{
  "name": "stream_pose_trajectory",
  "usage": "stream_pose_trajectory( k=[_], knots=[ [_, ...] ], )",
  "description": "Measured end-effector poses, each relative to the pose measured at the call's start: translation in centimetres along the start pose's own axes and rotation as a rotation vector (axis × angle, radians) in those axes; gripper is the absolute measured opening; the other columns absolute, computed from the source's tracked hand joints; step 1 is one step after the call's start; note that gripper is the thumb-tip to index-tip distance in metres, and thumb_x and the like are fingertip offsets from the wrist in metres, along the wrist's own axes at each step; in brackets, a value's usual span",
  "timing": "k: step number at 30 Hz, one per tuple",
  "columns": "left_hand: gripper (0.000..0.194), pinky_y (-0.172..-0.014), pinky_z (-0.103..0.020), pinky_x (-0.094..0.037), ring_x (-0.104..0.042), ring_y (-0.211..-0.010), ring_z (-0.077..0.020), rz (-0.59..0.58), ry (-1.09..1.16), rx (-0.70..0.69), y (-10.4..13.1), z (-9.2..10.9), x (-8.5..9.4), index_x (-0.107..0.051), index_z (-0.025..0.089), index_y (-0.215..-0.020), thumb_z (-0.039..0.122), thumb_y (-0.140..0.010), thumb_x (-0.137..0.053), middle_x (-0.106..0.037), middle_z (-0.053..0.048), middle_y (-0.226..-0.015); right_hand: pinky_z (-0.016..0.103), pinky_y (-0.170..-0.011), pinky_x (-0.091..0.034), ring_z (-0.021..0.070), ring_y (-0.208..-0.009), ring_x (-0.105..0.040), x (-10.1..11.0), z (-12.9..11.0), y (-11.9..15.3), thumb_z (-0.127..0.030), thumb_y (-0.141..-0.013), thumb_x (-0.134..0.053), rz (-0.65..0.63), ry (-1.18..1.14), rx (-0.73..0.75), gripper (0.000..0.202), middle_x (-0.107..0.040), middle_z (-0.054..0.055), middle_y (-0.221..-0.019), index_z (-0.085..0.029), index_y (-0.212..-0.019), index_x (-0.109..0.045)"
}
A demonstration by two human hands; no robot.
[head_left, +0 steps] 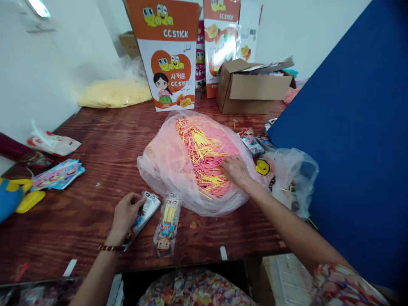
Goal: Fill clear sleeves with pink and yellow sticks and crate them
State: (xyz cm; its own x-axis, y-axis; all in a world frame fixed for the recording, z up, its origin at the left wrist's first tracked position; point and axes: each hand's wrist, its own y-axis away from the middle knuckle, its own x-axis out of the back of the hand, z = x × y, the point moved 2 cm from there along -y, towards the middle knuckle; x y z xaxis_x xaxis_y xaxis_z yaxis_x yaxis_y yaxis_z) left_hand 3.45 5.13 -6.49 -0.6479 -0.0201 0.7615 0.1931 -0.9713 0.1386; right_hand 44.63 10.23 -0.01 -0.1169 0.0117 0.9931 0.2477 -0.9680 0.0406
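Fingers bent, the right hand (236,171) dips among pink and yellow sticks (208,163) right of centre, grip unclear, while the left hand (126,212) pinches printed packets (147,209) lower left; a careless rightward sweep could spill sticks over the bag's rim (251,193)

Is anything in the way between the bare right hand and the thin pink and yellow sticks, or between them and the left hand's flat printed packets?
Nothing visible separates the right hand from the sticks; its fingers touch them. Toward the printed packets under the left hand, folds of the translucent plastic bag stand between.
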Motion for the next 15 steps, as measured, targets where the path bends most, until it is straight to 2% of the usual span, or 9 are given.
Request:
stream_pose_trajectory(
  k=[3,8,11,15],
  knots=[
    [0.031,-0.064,-0.029,-0.045,-0.064,-0.068,-0.0217,0.024,0.013,-0.040,-0.2,-0.2,0.1,-0.067,0.021,-0.077,0.051,-0.076,-0.058,-0.072,-0.003,-0.073,0.036,-0.085,-0.032,0.0256,-0.105,-0.054,0.1,-0.7,-1.2,-0.025,-0.100,-0.038,0.026,0.026,0.051,0.032,-0.067,0.014,-0.110,-0.016,-0.105,-0.069],
    [0.030,-0.072,-0.029,-0.047,-0.065,-0.077,-0.0220,0.110,0.061,-0.134,0.5,-0.1,0.1,-0.069,0.021,-0.088,0.048,-0.080,-0.056,-0.074,-0.003,-0.086,0.038,-0.086,-0.033,0.0269,-0.104,-0.054,0.5,-2.7,-3.5,-0.023,-0.099,-0.040,0.011,0.035,0.187,0.031,-0.067,0.015,-0.108,-0.015,-0.103,-0.069],
    [0.029,-0.067,-0.028,-0.045,-0.061,-0.069,-0.0197,0.126,0.055,-0.167,0.9,0.3,0.2,-0.066,0.021,-0.085,0.047,-0.083,-0.053,-0.069,-0.002,-0.076,0.041,-0.088,-0.034,0.0293,-0.105,-0.054,0.2,-4.1,-4.5,-0.016,-0.096,-0.041,0.005,0.059,0.216,0.032,-0.067,0.019,-0.108,-0.011,-0.102,-0.071],
    [0.030,-0.069,-0.029,-0.044,-0.058,-0.071,-0.0196,0.172,0.003,-0.252,0.6,0.2,0.5,-0.063,0.021,-0.077,0.048,-0.084,-0.052,-0.063,-0.003,-0.076,0.043,-0.089,-0.035,0.0305,-0.105,-0.053,-0.4,-5.2,-5.1,-0.013,-0.094,-0.040,-0.009,0.067,0.220,0.033,-0.066,0.021,-0.107,-0.008,-0.100,-0.072]
  ],
)
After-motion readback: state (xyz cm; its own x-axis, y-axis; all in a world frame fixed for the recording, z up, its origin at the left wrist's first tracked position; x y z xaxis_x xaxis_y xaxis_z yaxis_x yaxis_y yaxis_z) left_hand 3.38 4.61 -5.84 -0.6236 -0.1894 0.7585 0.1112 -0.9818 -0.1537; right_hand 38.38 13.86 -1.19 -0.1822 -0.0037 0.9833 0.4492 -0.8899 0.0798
